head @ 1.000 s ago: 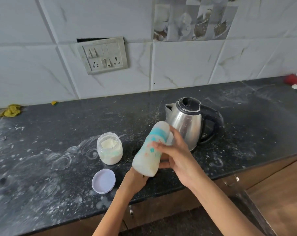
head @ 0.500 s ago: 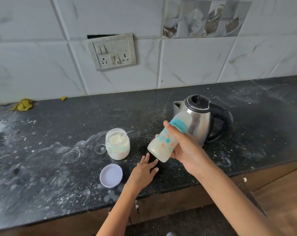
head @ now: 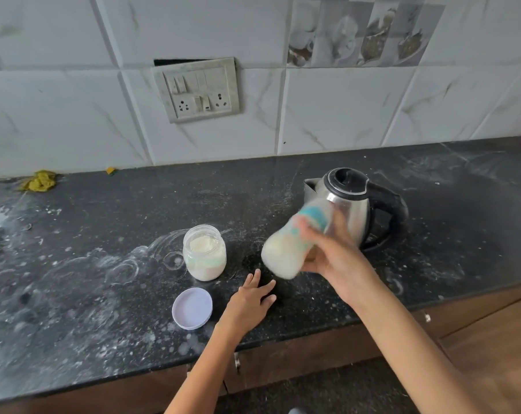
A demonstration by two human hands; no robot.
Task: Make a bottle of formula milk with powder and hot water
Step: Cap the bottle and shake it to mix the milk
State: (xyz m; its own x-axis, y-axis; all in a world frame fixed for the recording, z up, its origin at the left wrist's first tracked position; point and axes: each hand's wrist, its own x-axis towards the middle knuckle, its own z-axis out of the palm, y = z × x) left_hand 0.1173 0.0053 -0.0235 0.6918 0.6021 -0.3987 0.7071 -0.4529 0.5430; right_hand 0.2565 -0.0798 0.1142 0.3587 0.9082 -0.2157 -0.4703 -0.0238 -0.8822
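While the worktop (head: 73, 309) carried the full set of items, the risks ran as follows, listed nearest first. Left hand (head: 248, 297): flat on the dark stone near the front edge, fingers spread, holding nothing; it lay just below the swinging bottle and could have been splashed if anything leaked. Loose lid (head: 192, 308): pale, lying flat just beside that hand and near the edge; a careless sweep might have knocked it to the floor. Right hand (head: 328, 255): closed around the baby bottle (head: 286, 249), which was held in the air above the counter, tilted with its teal collar up and away and its base toward the onlooker, milky liquid inside, the whole blurred as if mid-shake. Judged hazards: a collar not screwed tight would have let hot liquid spray out; a one-handed grip on a smooth wet body might have slipped. Powder jar (head: 204, 252): open, on the counter left of the bottle, apart from it; drips could have spoiled the powder, and a wide swing could have tipped it. Kettle (head: 348, 201): steel, lid down, close behind the bottle; the teat end passed near its body and could have struck it. Wall sockets (head: 197, 90): behind, well apart, low concern.
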